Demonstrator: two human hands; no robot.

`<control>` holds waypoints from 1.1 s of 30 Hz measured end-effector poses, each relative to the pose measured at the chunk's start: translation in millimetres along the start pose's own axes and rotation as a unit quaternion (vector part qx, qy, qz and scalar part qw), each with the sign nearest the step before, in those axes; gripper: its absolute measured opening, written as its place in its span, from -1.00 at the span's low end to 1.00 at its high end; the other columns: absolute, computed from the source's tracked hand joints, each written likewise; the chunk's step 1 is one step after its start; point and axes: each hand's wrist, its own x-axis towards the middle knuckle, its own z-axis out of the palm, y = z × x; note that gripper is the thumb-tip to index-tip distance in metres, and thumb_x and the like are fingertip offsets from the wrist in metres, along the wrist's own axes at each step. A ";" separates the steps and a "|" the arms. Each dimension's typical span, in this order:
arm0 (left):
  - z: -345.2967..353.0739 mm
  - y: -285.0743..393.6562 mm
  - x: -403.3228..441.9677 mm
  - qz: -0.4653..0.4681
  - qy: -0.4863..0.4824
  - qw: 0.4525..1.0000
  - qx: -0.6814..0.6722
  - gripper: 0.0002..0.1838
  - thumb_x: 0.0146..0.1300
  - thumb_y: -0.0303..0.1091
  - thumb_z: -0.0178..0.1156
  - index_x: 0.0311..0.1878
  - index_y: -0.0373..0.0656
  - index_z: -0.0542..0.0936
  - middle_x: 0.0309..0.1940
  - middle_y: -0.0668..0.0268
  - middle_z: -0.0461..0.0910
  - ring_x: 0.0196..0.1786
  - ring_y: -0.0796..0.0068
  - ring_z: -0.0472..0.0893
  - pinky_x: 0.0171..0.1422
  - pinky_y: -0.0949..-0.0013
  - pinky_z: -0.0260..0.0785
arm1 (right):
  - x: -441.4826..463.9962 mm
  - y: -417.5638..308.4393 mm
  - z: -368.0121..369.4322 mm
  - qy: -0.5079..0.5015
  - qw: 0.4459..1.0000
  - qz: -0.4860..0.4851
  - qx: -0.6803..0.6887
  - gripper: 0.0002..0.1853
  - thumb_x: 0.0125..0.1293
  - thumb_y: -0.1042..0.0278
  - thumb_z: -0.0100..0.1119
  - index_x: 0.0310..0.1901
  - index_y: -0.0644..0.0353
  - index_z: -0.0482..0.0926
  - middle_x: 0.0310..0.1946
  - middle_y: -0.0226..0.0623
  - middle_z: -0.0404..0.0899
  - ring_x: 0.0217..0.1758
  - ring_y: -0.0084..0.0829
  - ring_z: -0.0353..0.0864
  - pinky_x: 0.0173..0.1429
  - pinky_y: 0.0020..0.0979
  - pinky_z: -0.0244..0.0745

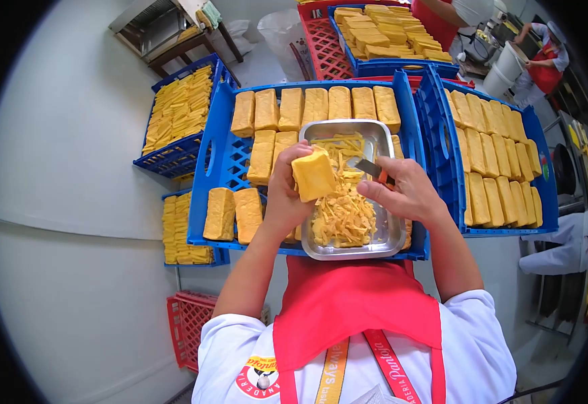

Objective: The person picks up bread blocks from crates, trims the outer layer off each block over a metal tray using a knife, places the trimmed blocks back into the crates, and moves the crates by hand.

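Note:
My left hand [288,185] is closed around a yellow bread loaf [315,175], tilted with one end toward me, above the left side of a metal tray [311,250]. In my right hand [412,192] is a knife [369,167] with a short, broad blade and an orange handle; its blade points left, apart from the loaf. Below both hands, the tray holds a pile of thin yellow trimmings [344,219]. The tray rests on a blue crate [223,145] with rows of similar loaves [315,106], and it hides some of them.
At right stands another blue crate [436,128] full of loaves. Crates of yellow strips [179,111] stand at left, with another crate of strips [391,30] at the back. A red crate [190,323] sits low at left. Co-workers [546,60] are at the far right and back.

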 end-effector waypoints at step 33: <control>-51.3 -8.9 -4.8 -0.186 -0.111 0.500 -0.839 -0.25 0.53 -0.11 0.07 0.65 -0.11 0.03 0.27 0.05 0.43 0.03 0.16 0.63 0.08 0.23 0.58 | -12.1 -13.5 34.2 -0.083 0.977 -0.097 -0.168 -0.32 0.16 -0.41 0.34 -0.40 0.24 0.61 -0.44 -0.09 0.65 -0.31 -0.05 0.71 -0.20 -0.09 0.54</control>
